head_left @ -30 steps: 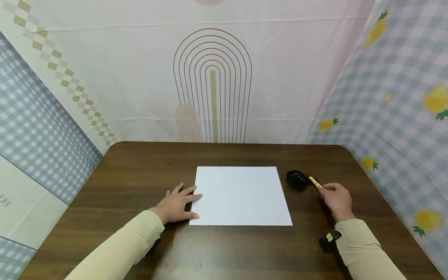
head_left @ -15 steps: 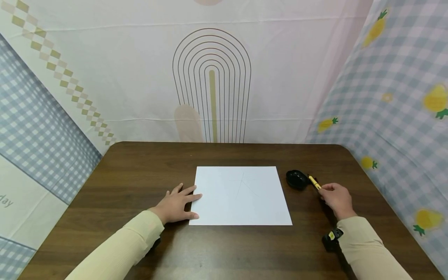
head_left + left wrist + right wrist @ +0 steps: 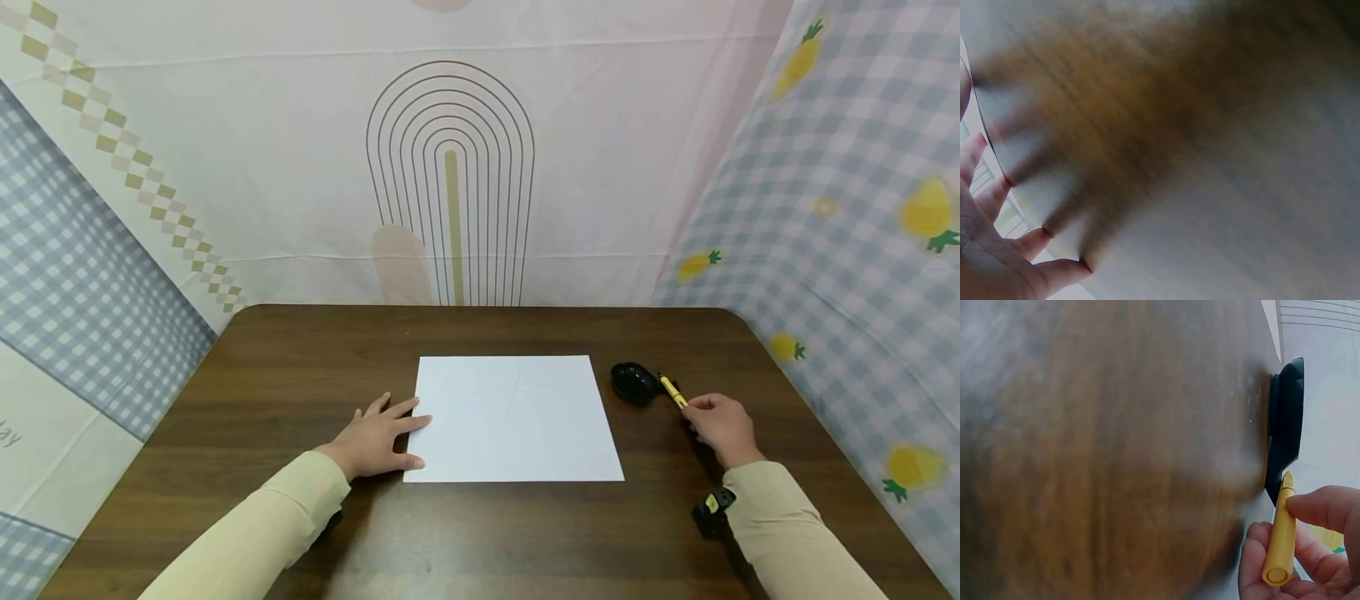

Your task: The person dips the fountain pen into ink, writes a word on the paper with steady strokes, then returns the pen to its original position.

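Note:
A white sheet of paper (image 3: 517, 450) with faint thin crossing lines lies on the brown table. My left hand (image 3: 377, 437) rests at its left edge with fingers spread, some fingertips over the paper. In the left wrist view the fingertips (image 3: 1075, 269) touch the tabletop surface. To the right of the sheet, my right hand (image 3: 722, 427) pinches a slim yellow pen (image 3: 674, 392) between thumb and fingers. The pen's far end meets the narrow arm of a glossy black rounded stand (image 3: 634, 383), which in the right wrist view shows as a dark base (image 3: 1288, 412).
The dark wood table (image 3: 480, 542) has rounded far corners. A white printed cloth (image 3: 300, 167) hangs behind it, and blue checked cloth (image 3: 847, 250) hangs at the right. A black wrist camera (image 3: 711, 512) sits under my right sleeve.
Both hands, the paper and the pen hold nearly the same places. The right forearm has shifted very slightly right, and the head view has turned a little.

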The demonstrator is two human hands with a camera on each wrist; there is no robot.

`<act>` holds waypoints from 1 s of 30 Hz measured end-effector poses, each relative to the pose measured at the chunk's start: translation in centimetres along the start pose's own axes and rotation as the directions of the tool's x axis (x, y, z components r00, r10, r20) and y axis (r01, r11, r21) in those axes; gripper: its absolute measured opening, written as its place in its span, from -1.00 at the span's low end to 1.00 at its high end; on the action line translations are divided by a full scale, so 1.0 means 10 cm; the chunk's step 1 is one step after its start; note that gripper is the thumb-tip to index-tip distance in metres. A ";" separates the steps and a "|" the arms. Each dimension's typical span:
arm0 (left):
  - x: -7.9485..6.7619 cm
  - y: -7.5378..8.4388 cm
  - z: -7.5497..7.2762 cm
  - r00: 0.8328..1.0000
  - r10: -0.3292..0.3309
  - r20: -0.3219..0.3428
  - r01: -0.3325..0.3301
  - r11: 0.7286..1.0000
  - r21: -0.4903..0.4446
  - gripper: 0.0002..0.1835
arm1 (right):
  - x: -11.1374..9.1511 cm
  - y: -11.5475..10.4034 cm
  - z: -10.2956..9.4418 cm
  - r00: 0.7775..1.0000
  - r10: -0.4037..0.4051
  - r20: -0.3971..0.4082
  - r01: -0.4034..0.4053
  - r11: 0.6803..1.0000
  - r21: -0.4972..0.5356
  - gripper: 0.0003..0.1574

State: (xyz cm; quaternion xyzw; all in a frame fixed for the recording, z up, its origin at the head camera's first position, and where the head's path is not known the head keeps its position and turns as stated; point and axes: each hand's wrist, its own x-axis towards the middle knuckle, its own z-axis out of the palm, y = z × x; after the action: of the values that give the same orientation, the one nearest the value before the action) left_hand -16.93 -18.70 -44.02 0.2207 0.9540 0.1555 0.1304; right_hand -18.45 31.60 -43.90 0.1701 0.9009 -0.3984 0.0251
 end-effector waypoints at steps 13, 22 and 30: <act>-0.01 0.01 -0.01 1.000 -0.004 0.003 0.004 1.000 0.000 -0.27 | -0.03 -0.04 -0.02 0.999 -0.025 0.021 0.027 0.994 -0.105 -0.57; 0.00 0.00 -0.02 1.000 -0.005 0.010 0.005 1.000 0.000 -0.26 | -0.03 -0.06 -0.01 0.998 -0.049 0.032 0.054 0.987 -0.152 -0.56; 0.03 0.00 -0.01 1.000 -0.021 0.012 0.021 1.000 0.004 -0.26 | -0.01 -0.06 -0.01 0.997 -0.049 0.053 0.058 0.982 -0.177 -0.56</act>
State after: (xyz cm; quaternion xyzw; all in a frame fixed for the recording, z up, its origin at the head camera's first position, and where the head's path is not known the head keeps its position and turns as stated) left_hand -17.22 -18.64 -43.98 0.2119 0.9558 0.1508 0.1372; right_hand -18.56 31.22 -43.40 0.1332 0.9365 -0.3204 0.0511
